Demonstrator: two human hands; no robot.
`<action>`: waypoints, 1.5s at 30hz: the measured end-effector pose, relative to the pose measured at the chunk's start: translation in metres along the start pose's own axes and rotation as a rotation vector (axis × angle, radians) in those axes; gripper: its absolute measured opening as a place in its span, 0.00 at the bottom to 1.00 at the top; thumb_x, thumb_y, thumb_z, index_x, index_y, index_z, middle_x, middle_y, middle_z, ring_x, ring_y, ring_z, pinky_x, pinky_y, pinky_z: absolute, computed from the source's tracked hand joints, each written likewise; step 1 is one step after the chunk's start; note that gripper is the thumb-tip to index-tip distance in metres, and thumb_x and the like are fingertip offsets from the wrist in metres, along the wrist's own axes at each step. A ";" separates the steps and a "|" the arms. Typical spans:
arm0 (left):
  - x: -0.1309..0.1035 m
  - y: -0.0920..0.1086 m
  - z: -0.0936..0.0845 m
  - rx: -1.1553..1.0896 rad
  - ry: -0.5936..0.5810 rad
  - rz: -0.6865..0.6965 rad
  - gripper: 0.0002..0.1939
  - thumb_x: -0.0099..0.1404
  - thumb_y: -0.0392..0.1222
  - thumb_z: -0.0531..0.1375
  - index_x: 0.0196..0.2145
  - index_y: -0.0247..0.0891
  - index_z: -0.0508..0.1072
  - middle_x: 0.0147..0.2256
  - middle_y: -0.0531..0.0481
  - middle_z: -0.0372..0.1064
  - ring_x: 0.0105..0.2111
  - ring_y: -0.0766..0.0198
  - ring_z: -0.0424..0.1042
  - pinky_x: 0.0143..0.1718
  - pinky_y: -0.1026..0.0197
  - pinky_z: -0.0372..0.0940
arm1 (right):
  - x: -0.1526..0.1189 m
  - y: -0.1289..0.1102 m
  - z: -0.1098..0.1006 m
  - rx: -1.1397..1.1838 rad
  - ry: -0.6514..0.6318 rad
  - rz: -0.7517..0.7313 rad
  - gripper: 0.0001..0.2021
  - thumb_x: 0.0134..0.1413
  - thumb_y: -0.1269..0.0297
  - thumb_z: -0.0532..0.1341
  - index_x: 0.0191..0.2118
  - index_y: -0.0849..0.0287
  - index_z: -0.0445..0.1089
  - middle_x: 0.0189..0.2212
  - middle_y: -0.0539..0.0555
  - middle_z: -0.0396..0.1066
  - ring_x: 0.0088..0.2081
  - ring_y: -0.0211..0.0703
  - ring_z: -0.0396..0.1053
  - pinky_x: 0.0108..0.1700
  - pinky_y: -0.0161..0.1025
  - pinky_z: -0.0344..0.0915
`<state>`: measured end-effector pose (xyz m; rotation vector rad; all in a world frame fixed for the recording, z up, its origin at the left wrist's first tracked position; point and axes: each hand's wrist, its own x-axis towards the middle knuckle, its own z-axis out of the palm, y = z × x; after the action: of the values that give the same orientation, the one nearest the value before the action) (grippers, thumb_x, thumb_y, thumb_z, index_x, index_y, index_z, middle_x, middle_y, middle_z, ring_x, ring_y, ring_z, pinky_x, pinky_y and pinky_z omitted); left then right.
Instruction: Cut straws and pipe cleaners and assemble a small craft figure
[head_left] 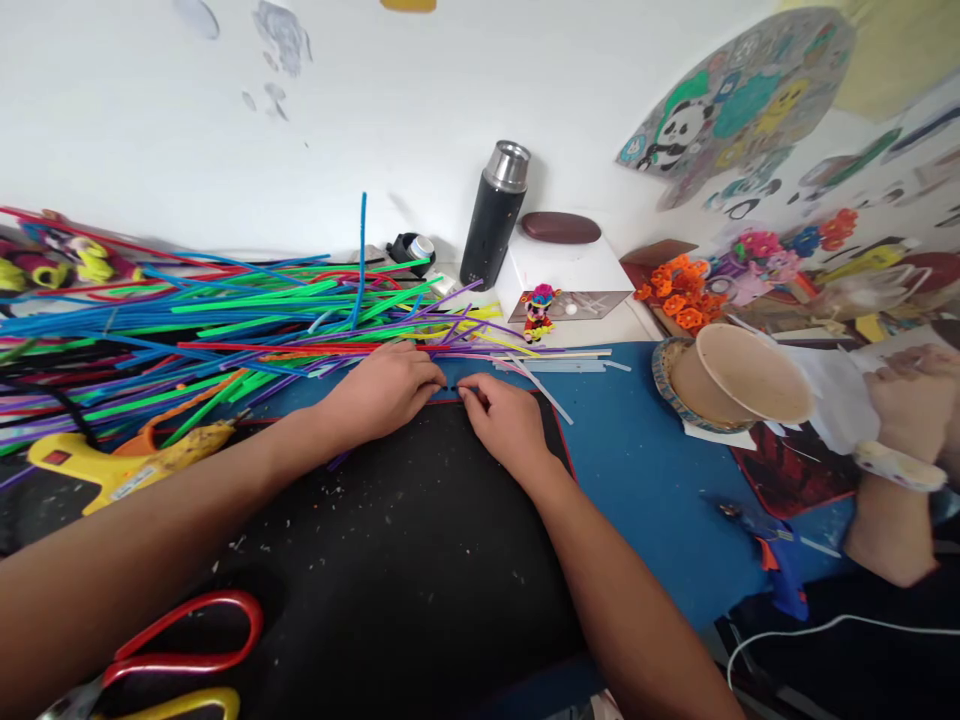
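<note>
Blue tabletop spreads across most of my view, with a black mat, flecked with pale scraps, lying on it below the hands. Along the far left I see a wide heap of fuzzy stems in green, blue, purple and red. At the right edge, a co-worker's forearm with a pale band at the wrist reaches in.

Near the wall, a white box carries a dark red case, and a black flask with a silver cap stands just beside the box. To the right I have a tan tub, tilted, and nearer me a blue glue gun. On the left, a yellow glue gun lies beyond the left forearm, with red-and-yellow scissors nearer.

My left hand and right hand face each other at the mat's far edge, fingertips near but apart. In front of the box stands a little colourful figure. Smallest are the tiny black bits between the hands; each thumb and forefinger seems to pinch one, though at this size I can't make out their shape.
</note>
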<state>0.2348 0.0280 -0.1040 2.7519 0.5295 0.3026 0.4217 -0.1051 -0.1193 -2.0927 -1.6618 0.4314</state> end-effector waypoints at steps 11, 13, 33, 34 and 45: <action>-0.058 0.010 -0.065 -0.068 0.183 -0.134 0.18 0.80 0.52 0.55 0.46 0.43 0.84 0.44 0.44 0.85 0.46 0.49 0.80 0.51 0.49 0.74 | 0.000 0.009 -0.001 0.186 0.065 0.004 0.14 0.74 0.58 0.59 0.50 0.53 0.84 0.32 0.51 0.80 0.34 0.47 0.77 0.39 0.39 0.66; -0.084 0.011 -0.082 -0.065 0.237 -0.242 0.17 0.79 0.53 0.56 0.45 0.45 0.84 0.43 0.46 0.84 0.45 0.50 0.80 0.50 0.50 0.74 | 0.000 0.011 0.000 0.218 0.086 -0.002 0.15 0.74 0.57 0.59 0.49 0.53 0.84 0.31 0.51 0.79 0.32 0.46 0.76 0.38 0.39 0.66; -0.286 0.001 -0.111 -0.008 0.508 -1.008 0.24 0.67 0.63 0.59 0.42 0.44 0.85 0.42 0.48 0.85 0.38 0.53 0.81 0.41 0.57 0.72 | -0.008 0.012 0.008 0.145 0.251 -0.107 0.22 0.69 0.47 0.59 0.45 0.56 0.86 0.24 0.54 0.77 0.26 0.49 0.72 0.34 0.42 0.64; -0.291 -0.001 -0.111 -0.007 0.511 -1.018 0.24 0.67 0.62 0.58 0.43 0.43 0.85 0.43 0.47 0.85 0.38 0.52 0.80 0.43 0.56 0.73 | -0.009 0.011 0.008 0.136 0.252 -0.113 0.21 0.68 0.48 0.59 0.44 0.56 0.86 0.24 0.54 0.76 0.26 0.50 0.72 0.34 0.42 0.63; -0.322 -0.030 -0.091 0.058 0.380 -0.780 0.22 0.73 0.57 0.57 0.42 0.40 0.85 0.42 0.41 0.85 0.46 0.45 0.80 0.53 0.47 0.72 | -0.015 -0.001 0.002 0.228 0.352 -0.030 0.30 0.68 0.37 0.59 0.42 0.61 0.84 0.24 0.56 0.77 0.25 0.48 0.70 0.31 0.42 0.66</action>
<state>-0.0913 -0.0466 -0.0771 2.2993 1.6457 0.6050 0.4168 -0.1192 -0.1211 -1.8492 -1.3700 0.2149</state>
